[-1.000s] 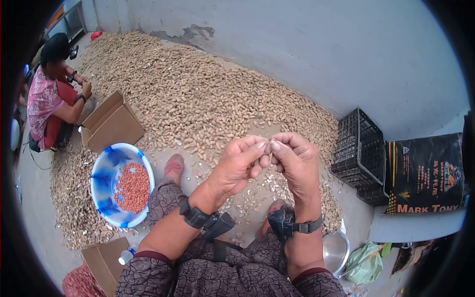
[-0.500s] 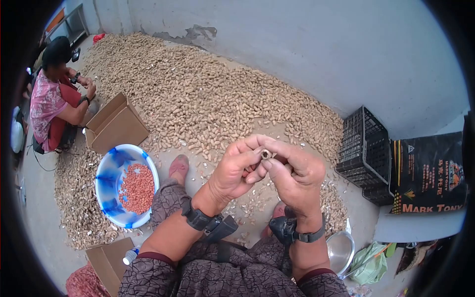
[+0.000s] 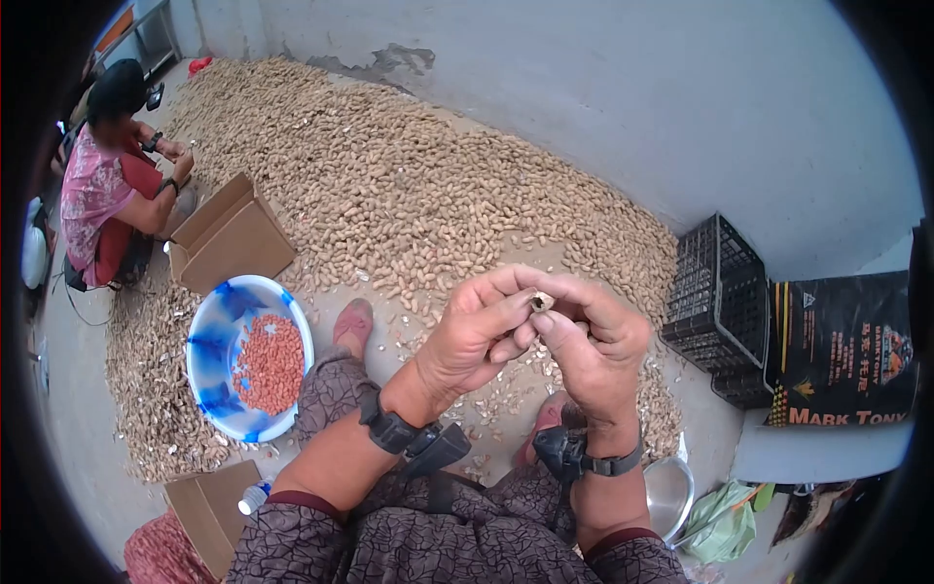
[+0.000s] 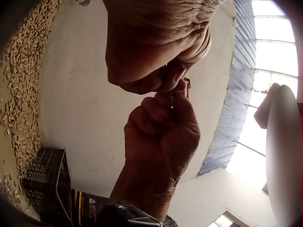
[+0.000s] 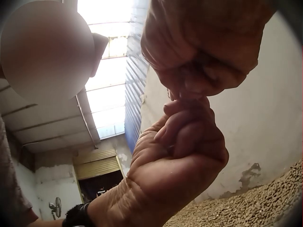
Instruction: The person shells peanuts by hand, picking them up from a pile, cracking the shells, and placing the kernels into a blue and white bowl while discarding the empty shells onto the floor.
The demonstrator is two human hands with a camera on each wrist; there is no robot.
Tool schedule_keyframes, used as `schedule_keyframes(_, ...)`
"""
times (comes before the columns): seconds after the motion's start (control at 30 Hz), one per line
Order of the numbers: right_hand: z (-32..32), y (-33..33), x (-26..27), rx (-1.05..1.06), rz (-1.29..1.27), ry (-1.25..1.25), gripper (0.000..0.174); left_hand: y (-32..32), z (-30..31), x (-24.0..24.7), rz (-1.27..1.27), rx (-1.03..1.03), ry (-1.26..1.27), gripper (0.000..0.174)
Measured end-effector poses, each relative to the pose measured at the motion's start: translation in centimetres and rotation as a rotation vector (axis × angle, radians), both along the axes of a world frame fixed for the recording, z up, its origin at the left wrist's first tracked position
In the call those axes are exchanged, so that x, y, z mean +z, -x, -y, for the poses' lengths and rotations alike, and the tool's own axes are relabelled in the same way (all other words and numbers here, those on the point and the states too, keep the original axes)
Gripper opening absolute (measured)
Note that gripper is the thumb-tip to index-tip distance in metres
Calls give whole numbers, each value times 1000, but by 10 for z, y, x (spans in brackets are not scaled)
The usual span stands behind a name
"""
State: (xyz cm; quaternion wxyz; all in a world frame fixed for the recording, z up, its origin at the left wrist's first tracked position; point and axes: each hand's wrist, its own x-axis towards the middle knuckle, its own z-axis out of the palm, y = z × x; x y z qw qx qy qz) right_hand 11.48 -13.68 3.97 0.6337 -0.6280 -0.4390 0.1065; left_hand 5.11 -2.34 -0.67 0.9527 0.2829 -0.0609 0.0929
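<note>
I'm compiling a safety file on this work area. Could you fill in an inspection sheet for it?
Surface: floor, with a shell heap left of the basin.
Job's things: peanut shell, showing a dark hollow end; peanut pile; reddish kernels in the basin.
Clutter: cardboard box beside the basin; black crate, metal bowl and green bag on the right.
Grippers: bare left hand and right hand, both pinching the peanut shell.
Cables: thin dark line near the second person, perhaps a cord.
Surroundings: second person low beside the pile; wall with a peeled patch.
</note>
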Motion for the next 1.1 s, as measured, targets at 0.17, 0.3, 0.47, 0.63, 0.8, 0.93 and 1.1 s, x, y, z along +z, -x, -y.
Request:
schedule_keyframes(0.17,3,-4,-3,-64,18,53,30,0,-1,-1,-10,22,-8,20)
schedule_keyframes(0.3,-2,0,-6,-71,-27,21,29,2,-3,-1,-32,35,-7,20)
schedule_keyframes(0.47,-1,-2,-8,-97,-66,28,26,0,0,-2,-71,87,19,21)
schedule_keyframes(0.63,1,-2,-6,-111,-64,87,25,0,-1,2,-85,145,-2,12)
schedule_keyframes(0.8,-4,1,-6,-176,-80,77,25,-4,3,-2,-102,135,44,19)
schedule_keyframes(0.93,-7,0,-9,-165,-303,-12,23,-3,8,1,-82,79,133,29)
schedule_keyframes(1.1,-9,-4,-14,-108,-495,-48,24,-11,8,-7,-100,134,178,30)
